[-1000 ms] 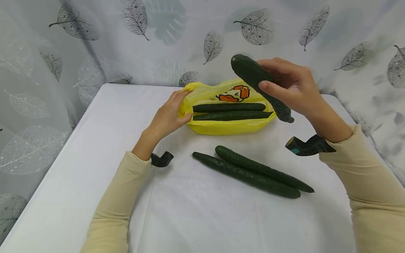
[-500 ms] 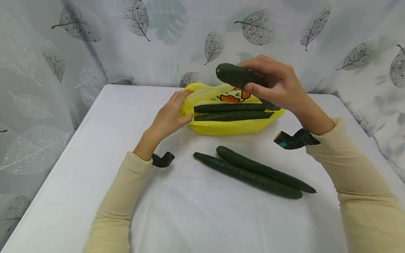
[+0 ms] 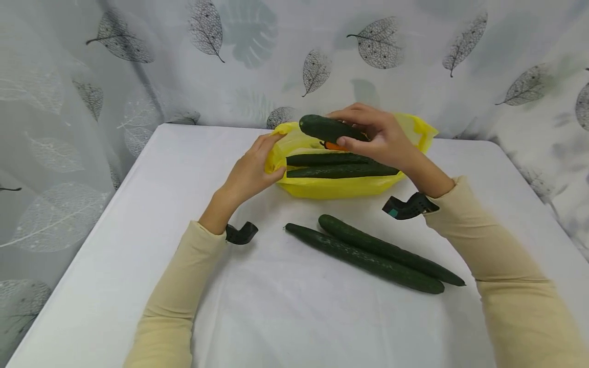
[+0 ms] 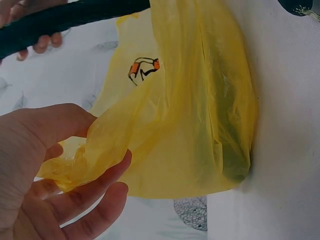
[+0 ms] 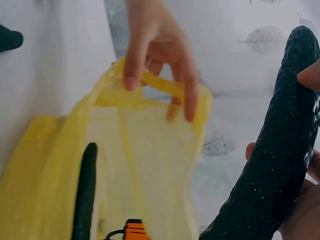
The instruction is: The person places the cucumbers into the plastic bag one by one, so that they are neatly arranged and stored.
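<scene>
A dark green cucumber (image 3: 324, 128) is gripped between the thumb and fingers of my right hand (image 3: 379, 135), over the mouth of a yellow plastic bag (image 3: 331, 189). My left hand (image 3: 250, 166) holds the left edge of the bag's opening; in the left wrist view the thin plastic (image 4: 112, 135) bunches between thumb and fingers. Two more cucumbers lie side by side inside the bag, the front one (image 3: 340, 171) showing most. The right wrist view shows the bumpy skin of the held cucumber (image 5: 270, 155). Its far end is hidden behind my right hand in the head view.
Two cucumbers, a front one (image 3: 363, 259) and a back one (image 3: 391, 249), lie slanted together on the white tabletop (image 3: 294, 322) in front of the bag. A leaf-patterned curtain (image 3: 285, 61) hangs close behind the table.
My right hand has carried the cucumber left and down, from the bag's right side to over its opening, and the cucumber has turned closer to level. The left hand keeps its hold.
</scene>
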Available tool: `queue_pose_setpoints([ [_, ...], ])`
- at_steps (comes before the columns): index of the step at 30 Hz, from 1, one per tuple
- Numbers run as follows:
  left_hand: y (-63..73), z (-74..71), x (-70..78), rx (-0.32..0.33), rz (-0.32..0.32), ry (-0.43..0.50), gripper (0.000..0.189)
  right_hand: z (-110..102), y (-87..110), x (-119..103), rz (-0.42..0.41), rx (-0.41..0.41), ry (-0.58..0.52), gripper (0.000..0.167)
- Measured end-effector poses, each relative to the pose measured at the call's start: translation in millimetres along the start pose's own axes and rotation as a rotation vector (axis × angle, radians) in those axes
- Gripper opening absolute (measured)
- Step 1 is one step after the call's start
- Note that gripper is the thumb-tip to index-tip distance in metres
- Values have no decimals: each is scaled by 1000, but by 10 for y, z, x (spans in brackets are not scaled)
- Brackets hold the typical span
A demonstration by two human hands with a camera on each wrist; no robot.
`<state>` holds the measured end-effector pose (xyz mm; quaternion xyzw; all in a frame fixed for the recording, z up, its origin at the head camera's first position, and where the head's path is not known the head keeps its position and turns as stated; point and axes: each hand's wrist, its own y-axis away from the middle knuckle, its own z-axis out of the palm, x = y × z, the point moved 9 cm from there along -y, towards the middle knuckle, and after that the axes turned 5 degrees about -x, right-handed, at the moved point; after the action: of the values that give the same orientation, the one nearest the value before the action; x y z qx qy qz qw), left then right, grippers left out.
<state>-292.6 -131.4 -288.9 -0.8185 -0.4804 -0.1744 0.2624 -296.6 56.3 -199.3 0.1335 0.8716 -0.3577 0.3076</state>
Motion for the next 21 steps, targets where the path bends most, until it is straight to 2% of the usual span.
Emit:
queue_pose_setpoints([
  [10, 6, -23, 21, 16, 14, -7, 66, 103, 81, 337, 122, -7, 62, 41],
  [21, 6, -23, 33, 5, 34, 24, 66, 172, 177, 581, 222, -89, 168, 44],
])
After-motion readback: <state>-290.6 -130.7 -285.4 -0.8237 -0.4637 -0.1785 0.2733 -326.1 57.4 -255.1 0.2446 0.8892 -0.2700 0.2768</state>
